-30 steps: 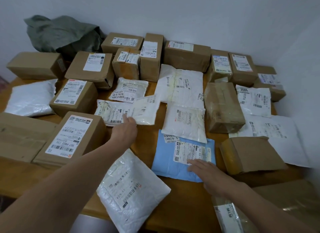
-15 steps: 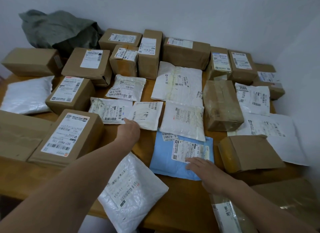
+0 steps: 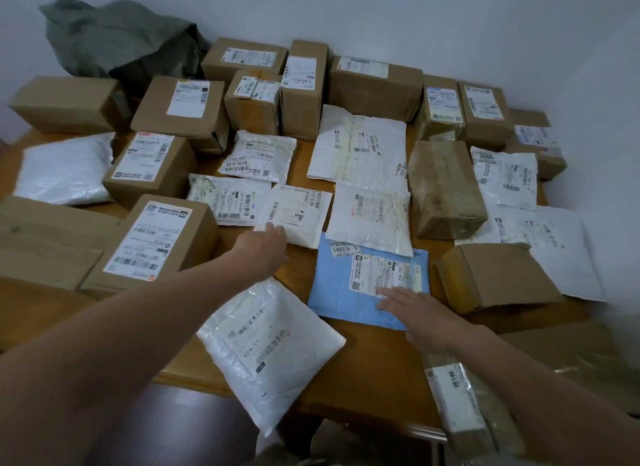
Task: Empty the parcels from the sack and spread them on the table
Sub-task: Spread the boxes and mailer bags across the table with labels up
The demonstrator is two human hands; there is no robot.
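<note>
Several cardboard boxes and flat mailers lie spread over the wooden table [image 3: 360,393]. My left hand [image 3: 266,245] touches the near left corner of a small white mailer [image 3: 294,216] in the middle; its fingers are hidden under the hand, so the grip is unclear. My right hand [image 3: 415,309] lies flat with straight fingers on a blue mailer [image 3: 343,285], by its white label. The grey-green sack [image 3: 114,39] sits crumpled at the far left corner against the wall.
A white bubble mailer [image 3: 270,347] overhangs the table's near edge between my arms. A brown box [image 3: 156,243] stands left of my left hand, a brown packet [image 3: 495,275] right of the blue mailer. A clear-wrapped parcel [image 3: 457,399] lies under my right forearm. Walls close the back and right.
The small white mailer under my left hand has slid right and nearer, off the mailer it overlapped. My right hand stays on the blue mailer.
</note>
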